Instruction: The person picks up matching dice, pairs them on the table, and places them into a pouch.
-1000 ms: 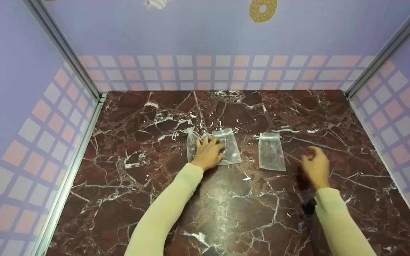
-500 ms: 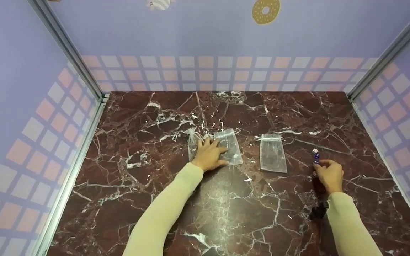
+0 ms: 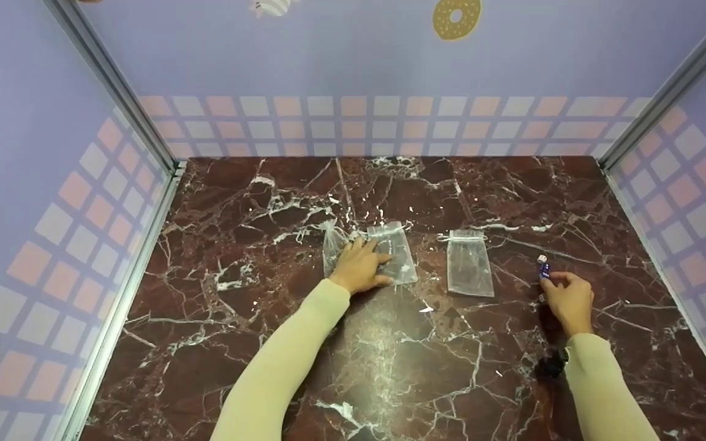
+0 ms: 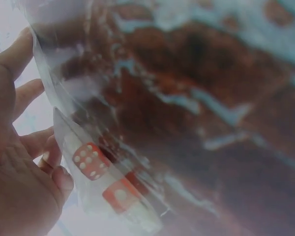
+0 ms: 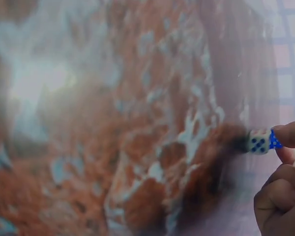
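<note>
My left hand [image 3: 360,266] rests with spread fingers over two sheer drawstring bags on the table. The left bag [image 3: 330,245] is partly under it; the right bag [image 3: 403,260] lies flat beside it. In the left wrist view, red dice [image 4: 91,161] with white dots show inside a sheer bag near my fingers. At the right, my right hand [image 3: 570,303] pinches a blue die [image 5: 275,139] between thumb and forefinger. A white die [image 5: 258,142] with blue dots sits right against it. Another small white die [image 3: 542,298] shows beside the hand.
A third sheer drawstring bag [image 3: 470,264] lies flat between my hands. The dark red marbled tabletop [image 3: 438,380] is bordered by patterned purple walls [image 3: 353,73] at the back and sides. A black strap device [image 3: 550,364] is at my right wrist.
My right hand has moved a little to the right and now pinches a blue die; the dice there, earlier hidden by it, have come into view. My left hand stays over the bags.
</note>
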Demonstrator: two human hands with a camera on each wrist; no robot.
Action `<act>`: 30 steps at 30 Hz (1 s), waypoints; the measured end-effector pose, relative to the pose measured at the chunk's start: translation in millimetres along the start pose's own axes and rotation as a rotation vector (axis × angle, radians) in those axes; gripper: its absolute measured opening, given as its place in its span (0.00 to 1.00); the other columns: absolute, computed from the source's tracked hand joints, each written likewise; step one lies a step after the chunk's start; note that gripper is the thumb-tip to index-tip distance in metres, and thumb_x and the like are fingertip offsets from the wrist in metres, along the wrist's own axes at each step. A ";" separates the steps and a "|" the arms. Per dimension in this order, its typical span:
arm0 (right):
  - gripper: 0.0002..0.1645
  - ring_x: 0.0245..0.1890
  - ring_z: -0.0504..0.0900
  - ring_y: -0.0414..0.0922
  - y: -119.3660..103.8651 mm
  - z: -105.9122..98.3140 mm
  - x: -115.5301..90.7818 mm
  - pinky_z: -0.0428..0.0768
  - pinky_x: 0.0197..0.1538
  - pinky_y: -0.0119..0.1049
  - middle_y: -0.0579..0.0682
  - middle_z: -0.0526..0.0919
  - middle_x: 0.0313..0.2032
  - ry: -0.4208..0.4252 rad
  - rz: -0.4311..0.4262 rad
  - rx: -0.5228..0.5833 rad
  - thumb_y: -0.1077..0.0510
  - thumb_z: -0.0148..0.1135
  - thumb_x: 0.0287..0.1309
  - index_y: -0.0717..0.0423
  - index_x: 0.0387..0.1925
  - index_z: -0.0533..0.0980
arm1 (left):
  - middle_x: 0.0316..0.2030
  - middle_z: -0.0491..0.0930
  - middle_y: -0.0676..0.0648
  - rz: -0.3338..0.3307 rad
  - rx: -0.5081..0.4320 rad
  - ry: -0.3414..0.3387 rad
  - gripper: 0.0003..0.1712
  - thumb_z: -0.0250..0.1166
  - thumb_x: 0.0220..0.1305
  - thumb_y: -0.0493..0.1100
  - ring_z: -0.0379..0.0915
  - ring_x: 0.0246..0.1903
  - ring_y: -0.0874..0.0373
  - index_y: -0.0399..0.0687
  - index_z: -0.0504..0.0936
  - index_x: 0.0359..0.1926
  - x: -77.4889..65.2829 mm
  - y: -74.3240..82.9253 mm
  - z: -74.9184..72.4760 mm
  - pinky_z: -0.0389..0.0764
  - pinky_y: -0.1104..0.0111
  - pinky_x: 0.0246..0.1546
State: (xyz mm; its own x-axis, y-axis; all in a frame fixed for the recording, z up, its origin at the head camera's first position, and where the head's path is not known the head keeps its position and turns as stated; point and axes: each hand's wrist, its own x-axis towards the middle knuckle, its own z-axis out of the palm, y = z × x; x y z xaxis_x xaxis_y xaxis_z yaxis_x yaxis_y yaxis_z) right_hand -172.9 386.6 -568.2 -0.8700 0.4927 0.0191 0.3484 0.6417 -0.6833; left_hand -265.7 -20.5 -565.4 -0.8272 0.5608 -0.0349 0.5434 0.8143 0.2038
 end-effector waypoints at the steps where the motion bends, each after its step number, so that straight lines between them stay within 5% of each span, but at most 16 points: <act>1: 0.18 0.41 0.78 0.53 -3.2 0.9 -1.1 0.72 0.39 0.37 0.64 0.83 0.40 0.008 -0.017 0.012 0.57 0.64 0.63 0.67 0.47 0.81 | 0.68 0.66 0.43 0.000 0.003 0.000 0.36 0.67 0.55 0.68 0.64 0.55 0.45 0.63 0.79 0.63 -0.4 0.0 -0.4 0.66 0.55 0.55; 5: 0.14 0.30 0.76 0.45 -20.0 7.9 -7.6 0.68 0.30 0.26 0.58 0.82 0.30 0.034 -0.129 0.055 0.60 0.68 0.60 0.67 0.43 0.82 | 0.68 0.66 0.43 -0.002 0.009 0.004 0.35 0.67 0.56 0.68 0.65 0.56 0.45 0.62 0.79 0.63 -1.5 0.1 -1.2 0.67 0.54 0.56; 12: 0.09 0.20 0.66 0.34 -52.0 26.4 -24.2 0.64 0.25 0.22 0.47 0.71 0.19 0.001 -0.382 0.172 0.68 0.71 0.53 0.69 0.37 0.83 | 0.69 0.65 0.42 0.001 -0.001 0.003 0.35 0.67 0.56 0.67 0.65 0.57 0.44 0.62 0.79 0.63 -1.7 1.1 -1.9 0.67 0.52 0.57; 17: 0.09 0.18 0.64 0.35 -75.6 38.8 -40.0 0.63 0.22 0.24 0.45 0.70 0.18 -0.169 -0.459 0.220 0.70 0.72 0.51 0.69 0.37 0.83 | 0.69 0.65 0.42 0.001 0.008 -0.009 0.35 0.66 0.57 0.68 0.65 0.56 0.45 0.62 0.78 0.63 -0.6 1.9 -1.7 0.67 0.54 0.57; 25: 0.10 0.20 0.72 0.38 -104.5 67.6 -67.5 0.72 0.21 0.27 0.49 0.82 0.25 -0.572 -0.554 0.178 0.69 0.69 0.54 0.66 0.39 0.83 | 0.69 0.66 0.42 -0.010 0.024 -0.021 0.35 0.65 0.57 0.68 0.64 0.59 0.44 0.66 0.78 0.63 0.3 2.4 -2.5 0.65 0.51 0.60; 30: 0.08 0.20 0.70 0.35 -113.6 90.1 -78.5 0.71 0.23 0.28 0.44 0.78 0.22 -0.683 -0.675 0.156 0.67 0.70 0.54 0.64 0.38 0.83 | 0.69 0.65 0.42 -0.019 0.020 -0.022 0.34 0.66 0.56 0.68 0.63 0.60 0.43 0.66 0.78 0.63 0.3 2.5 -2.2 0.63 0.49 0.62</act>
State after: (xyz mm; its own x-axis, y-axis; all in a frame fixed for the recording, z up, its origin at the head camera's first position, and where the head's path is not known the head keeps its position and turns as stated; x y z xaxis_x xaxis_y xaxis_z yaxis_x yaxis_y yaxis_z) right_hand -175.7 222.1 -557.8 -0.9018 -0.4294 0.0486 -0.3057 0.5543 -0.7741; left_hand -264.9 -18.6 -562.7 -0.8340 0.5485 -0.0601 0.5309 0.8274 0.1834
